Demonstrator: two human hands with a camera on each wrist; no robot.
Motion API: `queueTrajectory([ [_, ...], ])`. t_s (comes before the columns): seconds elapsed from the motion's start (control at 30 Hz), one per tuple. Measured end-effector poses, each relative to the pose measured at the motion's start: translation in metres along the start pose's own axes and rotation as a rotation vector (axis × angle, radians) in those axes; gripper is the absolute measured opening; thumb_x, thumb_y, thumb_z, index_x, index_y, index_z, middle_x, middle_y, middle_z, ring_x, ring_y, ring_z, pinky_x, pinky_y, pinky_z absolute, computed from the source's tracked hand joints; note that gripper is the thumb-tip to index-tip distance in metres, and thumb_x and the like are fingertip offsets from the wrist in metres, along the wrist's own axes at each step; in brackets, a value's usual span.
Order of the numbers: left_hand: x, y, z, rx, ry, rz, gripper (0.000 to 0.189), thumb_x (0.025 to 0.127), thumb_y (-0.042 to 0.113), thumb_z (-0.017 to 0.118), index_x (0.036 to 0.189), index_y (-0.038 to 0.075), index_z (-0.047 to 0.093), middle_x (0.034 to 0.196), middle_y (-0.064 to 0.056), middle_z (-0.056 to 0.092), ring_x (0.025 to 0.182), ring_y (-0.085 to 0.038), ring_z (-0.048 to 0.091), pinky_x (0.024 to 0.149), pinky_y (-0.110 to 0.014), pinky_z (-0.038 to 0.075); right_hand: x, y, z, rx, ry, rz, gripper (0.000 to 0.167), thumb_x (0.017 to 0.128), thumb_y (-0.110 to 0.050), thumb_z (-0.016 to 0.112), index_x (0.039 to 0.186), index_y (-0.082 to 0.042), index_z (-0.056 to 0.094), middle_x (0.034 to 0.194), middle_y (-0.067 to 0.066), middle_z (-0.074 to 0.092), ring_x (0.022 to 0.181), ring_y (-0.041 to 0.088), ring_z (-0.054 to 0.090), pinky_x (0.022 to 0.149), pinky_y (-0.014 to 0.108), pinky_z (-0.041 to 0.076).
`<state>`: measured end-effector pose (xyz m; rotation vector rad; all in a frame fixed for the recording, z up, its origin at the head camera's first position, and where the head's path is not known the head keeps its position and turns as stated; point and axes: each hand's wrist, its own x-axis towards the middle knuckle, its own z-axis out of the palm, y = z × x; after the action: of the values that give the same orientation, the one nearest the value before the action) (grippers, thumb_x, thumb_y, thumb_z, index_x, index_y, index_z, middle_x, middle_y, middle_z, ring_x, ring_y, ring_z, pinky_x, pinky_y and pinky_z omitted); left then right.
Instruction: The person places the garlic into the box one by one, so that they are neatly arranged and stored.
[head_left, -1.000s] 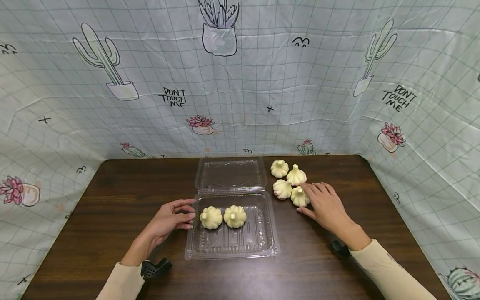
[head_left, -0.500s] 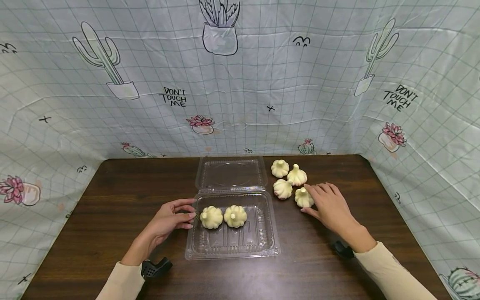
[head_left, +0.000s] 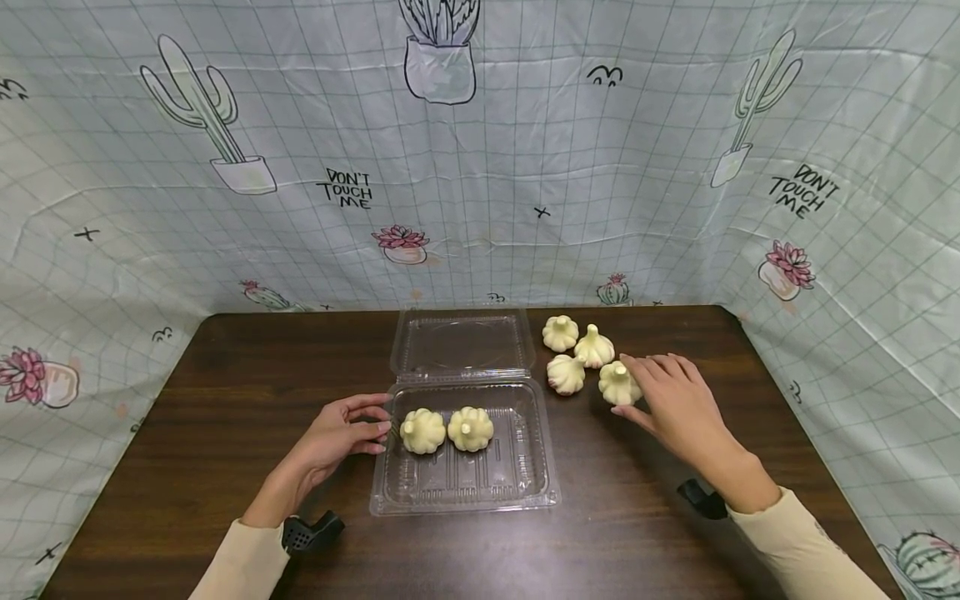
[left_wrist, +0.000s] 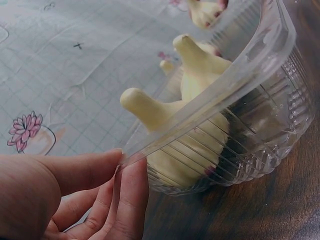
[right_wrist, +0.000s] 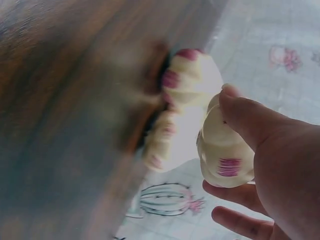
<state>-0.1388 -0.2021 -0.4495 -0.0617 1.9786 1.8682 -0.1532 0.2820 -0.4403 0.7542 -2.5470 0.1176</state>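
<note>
My left hand (head_left: 335,437) pinches the left rim of a clear plastic clamshell container (head_left: 517,475), thumb above and fingers below in the left wrist view. Inside the container, a garlic bulb (head_left: 422,432) sits at the left, with another garlic bulb (head_left: 471,429) right beside it. To the right of the container, my right hand (head_left: 678,408) grips a third garlic bulb (right_wrist: 227,150) between thumb and fingers, its stem pointing up in the head view. Its underside, with a purple patch, faces the right wrist camera.
Behind the held bulb, three loose garlic bulbs (head_left: 566,375) cluster on the dark wooden table (head_left: 622,533). The container's clear lid (head_left: 461,343) lies folded back toward the rear edge. A patterned cloth (head_left: 510,150) hangs behind and along both sides.
My right hand has drawn the gripped garlic bulb rightward and slightly back, away from the cluster. The left hand keeps its place at the container's rim.
</note>
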Motion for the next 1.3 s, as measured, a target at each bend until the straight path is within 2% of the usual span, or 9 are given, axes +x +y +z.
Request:
queueTrajectory([
  [0.13, 0.000, 0.001, -0.001, 0.003, -0.001, 0.001, 0.056, 0.103, -0.004, 0.063, 0.154, -0.012, 0.042, 0.111, -0.008, 0.060, 0.087, -0.012, 0.067, 0.075, -0.024, 0.064, 0.006, -0.004, -0.005, 0.023, 0.040, -0.031, 0.079, 0.099, -0.069, 0.049, 0.136, 0.000, 0.063, 0.113, 0.019, 0.073, 0.108, 0.043, 0.062, 0.101, 0.060, 0.048],
  [0.2, 0.000, 0.001, -0.001, 0.005, -0.001, 0.001, 0.056, 0.103, -0.004, 0.063, 0.154, -0.012, 0.042, 0.111, -0.008, 0.060, 0.087, -0.012, 0.067, 0.075, -0.024, 0.064, 0.008, -0.007, -0.008, 0.033, 0.055, -0.043, 0.086, 0.102, -0.073, 0.033, 0.137, 0.000, 0.063, 0.111, 0.020, 0.073, 0.107, 0.043, 0.062, 0.101, 0.060, 0.048],
  [0.23, 0.000, 0.001, -0.001, 0.005, -0.001, 0.002, 0.056, 0.103, -0.004, 0.063, 0.154, -0.012, 0.042, 0.111, -0.008, 0.060, 0.087, -0.012, 0.067, 0.075, -0.024, 0.064, 0.010, -0.009, -0.010, 0.038, 0.061, -0.049, 0.088, 0.103, -0.073, 0.029, 0.137, 0.001, 0.063, 0.111, 0.020, 0.072, 0.107, 0.043, 0.062, 0.101, 0.060, 0.048],
  [0.57, 0.000, -0.001, -0.002, 0.006, -0.012, 0.013, 0.056, 0.103, -0.004, 0.063, 0.154, -0.013, 0.042, 0.111, -0.007, 0.061, 0.086, -0.011, 0.068, 0.076, -0.025, 0.064, 0.020, -0.026, -0.014, 0.050, 0.072, -0.098, 0.090, 0.103, -0.074, 0.026, 0.135, 0.001, 0.064, 0.113, 0.021, 0.072, 0.108, 0.043, 0.063, 0.102, 0.058, 0.049],
  [0.63, 0.000, -0.001, -0.002, 0.002, -0.012, 0.014, 0.056, 0.103, -0.005, 0.063, 0.154, -0.013, 0.042, 0.110, -0.007, 0.061, 0.086, -0.011, 0.068, 0.075, -0.025, 0.064, 0.022, -0.029, -0.014, 0.053, 0.071, -0.110, 0.088, 0.103, -0.073, 0.029, 0.135, 0.001, 0.064, 0.113, 0.020, 0.071, 0.108, 0.042, 0.063, 0.101, 0.057, 0.049],
  [0.8, 0.000, -0.001, -0.002, -0.005, -0.015, 0.015, 0.056, 0.103, -0.004, 0.063, 0.154, -0.013, 0.041, 0.110, -0.006, 0.061, 0.085, -0.011, 0.068, 0.075, -0.024, 0.064, 0.028, -0.035, -0.013, 0.068, 0.071, -0.149, 0.075, 0.091, -0.060, 0.065, 0.134, 0.002, 0.064, 0.116, 0.018, 0.071, 0.107, 0.040, 0.063, 0.100, 0.055, 0.050],
  [0.93, -0.001, 0.000, 0.000, -0.008, -0.022, 0.019, 0.057, 0.103, -0.003, 0.064, 0.155, -0.013, 0.041, 0.111, -0.007, 0.061, 0.085, -0.011, 0.068, 0.075, -0.025, 0.064, 0.033, -0.042, -0.010, 0.056, 0.068, -0.191, 0.075, 0.080, -0.047, 0.082, 0.133, 0.003, 0.064, 0.119, 0.017, 0.071, 0.109, 0.039, 0.063, 0.100, 0.053, 0.050],
  [1.1, -0.001, 0.000, -0.001, -0.010, -0.019, 0.015, 0.057, 0.103, -0.004, 0.063, 0.154, -0.013, 0.041, 0.111, -0.007, 0.061, 0.085, -0.011, 0.068, 0.075, -0.024, 0.064, 0.039, -0.051, -0.008, 0.046, 0.050, -0.217, 0.078, 0.077, -0.046, 0.090, 0.133, 0.002, 0.065, 0.122, 0.013, 0.071, 0.112, 0.036, 0.063, 0.100, 0.051, 0.051],
  [1.3, 0.000, 0.000, 0.000, -0.014, -0.014, 0.013, 0.056, 0.103, -0.005, 0.063, 0.154, -0.013, 0.042, 0.111, -0.007, 0.061, 0.085, -0.011, 0.068, 0.075, -0.024, 0.064, 0.046, -0.062, -0.002, 0.068, 0.029, -0.236, 0.080, 0.075, -0.046, 0.092, 0.135, 0.001, 0.065, 0.127, 0.012, 0.070, 0.116, 0.035, 0.062, 0.103, 0.051, 0.051],
])
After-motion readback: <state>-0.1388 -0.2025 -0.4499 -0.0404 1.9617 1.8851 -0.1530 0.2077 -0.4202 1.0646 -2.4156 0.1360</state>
